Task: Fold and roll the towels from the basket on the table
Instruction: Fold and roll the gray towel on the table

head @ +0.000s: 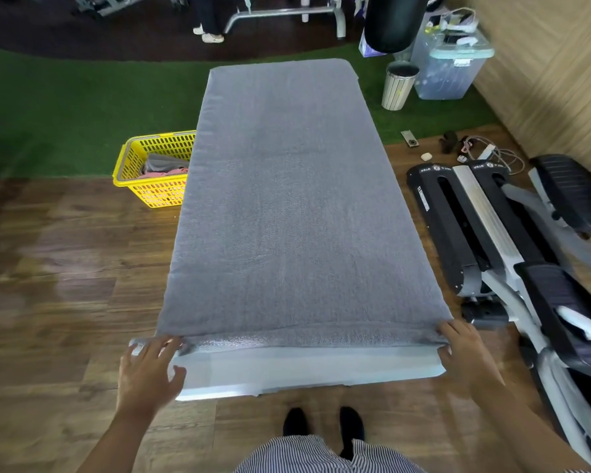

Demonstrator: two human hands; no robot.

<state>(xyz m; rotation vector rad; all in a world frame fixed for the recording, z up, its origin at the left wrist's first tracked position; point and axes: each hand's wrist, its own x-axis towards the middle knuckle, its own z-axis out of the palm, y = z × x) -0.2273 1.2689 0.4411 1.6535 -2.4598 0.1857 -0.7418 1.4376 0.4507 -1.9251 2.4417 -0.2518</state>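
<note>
A large grey towel lies spread flat along the whole white table, its near edge turned up into a low ridge. My left hand is at the towel's near left corner, fingers spread and slightly blurred, touching the corner. My right hand grips the near right corner, fingers over the top and thumb under the edge. A yellow basket stands on the floor left of the table, with grey and pink towels inside.
A black and grey exercise machine lies on the floor to the right. A bin, a plastic storage box and loose cables sit at the far right. A person's legs stand beyond the table.
</note>
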